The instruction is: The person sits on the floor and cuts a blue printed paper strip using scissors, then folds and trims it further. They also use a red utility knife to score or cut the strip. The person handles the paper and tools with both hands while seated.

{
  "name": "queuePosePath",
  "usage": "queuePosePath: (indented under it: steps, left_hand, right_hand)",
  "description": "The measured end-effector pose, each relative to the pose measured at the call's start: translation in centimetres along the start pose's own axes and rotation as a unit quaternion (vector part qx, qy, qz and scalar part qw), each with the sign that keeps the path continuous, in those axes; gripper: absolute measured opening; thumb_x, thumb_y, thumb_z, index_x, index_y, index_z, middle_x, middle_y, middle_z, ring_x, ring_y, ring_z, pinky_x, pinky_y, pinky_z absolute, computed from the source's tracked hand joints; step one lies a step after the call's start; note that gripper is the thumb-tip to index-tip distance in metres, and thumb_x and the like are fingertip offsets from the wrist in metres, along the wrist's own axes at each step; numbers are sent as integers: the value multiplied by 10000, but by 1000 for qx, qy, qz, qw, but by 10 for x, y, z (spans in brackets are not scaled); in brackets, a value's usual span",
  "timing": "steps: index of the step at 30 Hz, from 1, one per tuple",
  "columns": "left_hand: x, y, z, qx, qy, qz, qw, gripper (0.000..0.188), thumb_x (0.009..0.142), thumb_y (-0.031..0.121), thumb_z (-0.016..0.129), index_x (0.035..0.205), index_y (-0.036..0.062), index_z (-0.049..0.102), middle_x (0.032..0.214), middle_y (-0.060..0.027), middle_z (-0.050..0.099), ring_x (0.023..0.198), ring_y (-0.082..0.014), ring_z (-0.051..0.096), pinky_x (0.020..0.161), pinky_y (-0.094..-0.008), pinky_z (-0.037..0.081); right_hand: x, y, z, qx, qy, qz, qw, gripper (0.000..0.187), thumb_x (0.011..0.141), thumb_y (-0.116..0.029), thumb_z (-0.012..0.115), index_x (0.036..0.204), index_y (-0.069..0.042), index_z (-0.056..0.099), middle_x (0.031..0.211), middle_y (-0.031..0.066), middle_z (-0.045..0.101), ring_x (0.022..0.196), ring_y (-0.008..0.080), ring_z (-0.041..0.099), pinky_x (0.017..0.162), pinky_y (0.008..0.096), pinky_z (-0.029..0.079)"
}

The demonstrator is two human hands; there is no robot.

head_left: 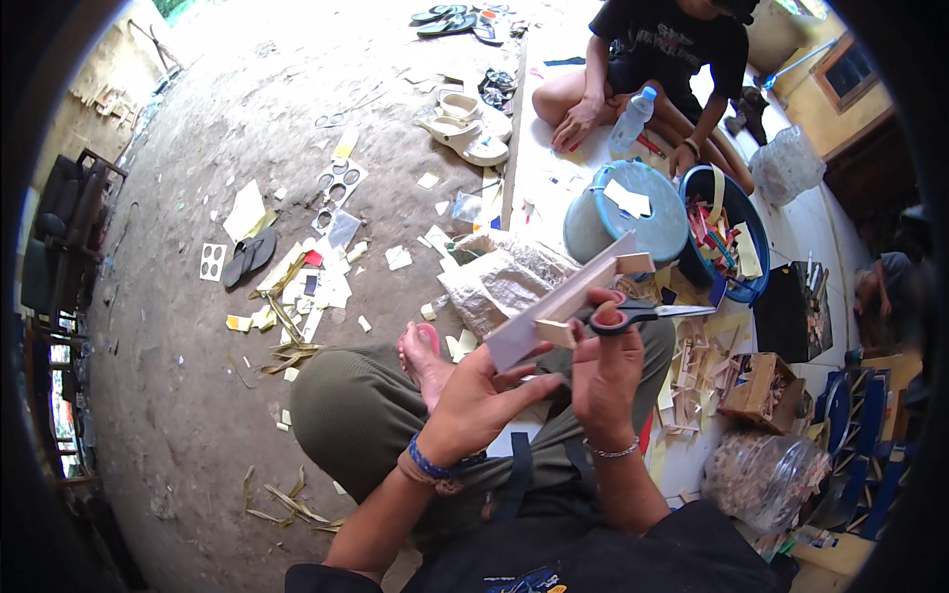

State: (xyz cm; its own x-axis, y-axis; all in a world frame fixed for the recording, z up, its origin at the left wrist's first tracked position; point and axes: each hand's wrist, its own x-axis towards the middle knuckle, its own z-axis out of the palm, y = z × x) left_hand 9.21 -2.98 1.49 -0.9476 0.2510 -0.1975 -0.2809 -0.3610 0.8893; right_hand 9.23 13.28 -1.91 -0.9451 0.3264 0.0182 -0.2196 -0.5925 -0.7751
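Note:
Over my lap, my left hand [467, 400] grips the near end of a long, narrow white board [568, 294], which slants up and away to the right. Two small pale wood-coloured tabs stick out from its right side: a far tab [635, 263] and a near tab [555, 333]. My right hand [607, 381] has its fingers through the dark handles of a pair of scissors [645, 312], whose blades point right, away from the board. Its fingertips are close to the near tab; whether they touch it I cannot tell.
Another person [672, 49] sits at the far right near a water bottle [633, 119]. Before them stand a lidded blue bucket [583, 222] and an open bucket [756, 280] of coloured scraps. Pale pieces [697, 371] and a cardboard box [759, 385] lie right; paper scraps [316, 287] and sandals [249, 257] left.

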Motion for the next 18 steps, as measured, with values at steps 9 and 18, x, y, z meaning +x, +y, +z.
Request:
queuePosePath:
  steps: [9,18]
  left_hand:
    - [-6,7,-20,-6,-92,-152,984,415,1061,271,642,1371,10,554,1220,-80,692,1097,-131,661,927,-290,560]
    - [-10,6,-30,3,-114,-120,986,439,964,60,739,1347,-15,537,1124,-52,690,1043,-106,673,928,-261,542]
  right_hand:
    - [-11,-61,-23,-340,-170,71,922,160,947,-140,767,1053,-29,723,1111,56,698,973,121,614,886,280,481]
    - [-24,-76,-15,-430,-167,121,879,201,847,-137,811,949,-7,698,1218,154,685,1009,214,692,858,339,532]
